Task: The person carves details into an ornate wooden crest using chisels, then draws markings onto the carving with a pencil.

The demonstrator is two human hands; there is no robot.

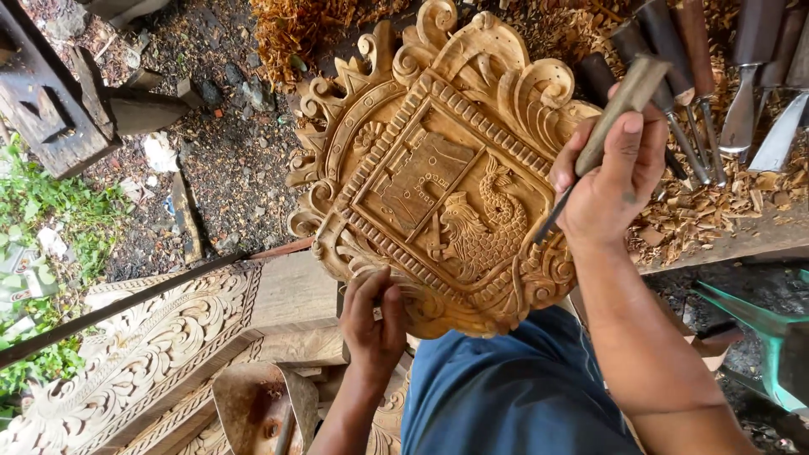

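Note:
A large carved wooden crest (430,168) with scrolls, a castle and a rooster-like relief lies tilted before me. My left hand (373,320) grips its lower rim, thumb on the carved edge. My right hand (608,173) is closed around a wood-handled chisel (602,135). The chisel's metal tip points down-left at the crest's right border.
Several chisels (716,76) lie among wood shavings (699,211) at the upper right. A carved wooden panel (160,345) rests at the lower left, crossed by a dark rod. Gravel ground and weeds are at left. A green-edged object (758,324) sits at right. My blue-clad lap (514,388) is below.

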